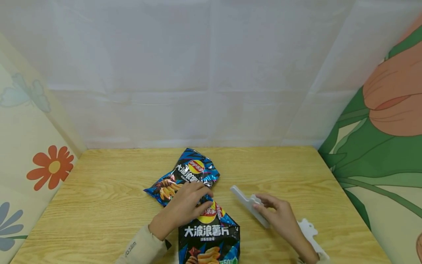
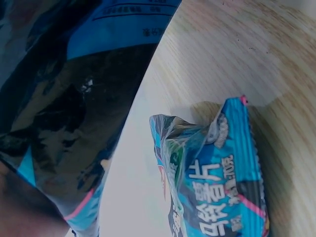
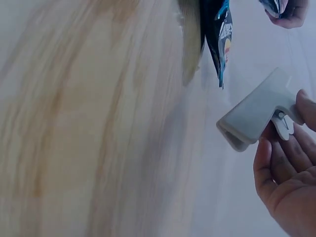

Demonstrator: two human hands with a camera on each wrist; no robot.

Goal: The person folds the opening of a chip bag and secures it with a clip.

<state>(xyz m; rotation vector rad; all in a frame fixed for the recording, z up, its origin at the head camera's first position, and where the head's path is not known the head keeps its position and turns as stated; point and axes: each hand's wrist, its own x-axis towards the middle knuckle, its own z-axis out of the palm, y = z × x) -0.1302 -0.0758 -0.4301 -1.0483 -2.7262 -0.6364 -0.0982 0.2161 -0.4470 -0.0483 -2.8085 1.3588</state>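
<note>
My left hand (image 1: 184,205) pinches the top of a black and blue potato chip bag (image 1: 209,233), whose upper end looks folded over. In the left wrist view that bag (image 2: 89,79) rises close to the camera. A second chip bag (image 1: 197,167) of the same print lies just beyond the left hand, slanted on the table. Off to the right, my right hand (image 1: 278,214) grips a long white bag clip (image 1: 244,200) by its handle between thumb and fingers. The right wrist view shows the clip (image 3: 256,111) held above the table, apart from both bags.
Another white clip (image 1: 308,229) lies on the wooden table (image 1: 108,190), partly hidden by the right forearm. A white sheet (image 1: 211,73) hangs behind the table's far edge. Flower-patterned panels (image 1: 389,154) stand at both sides.
</note>
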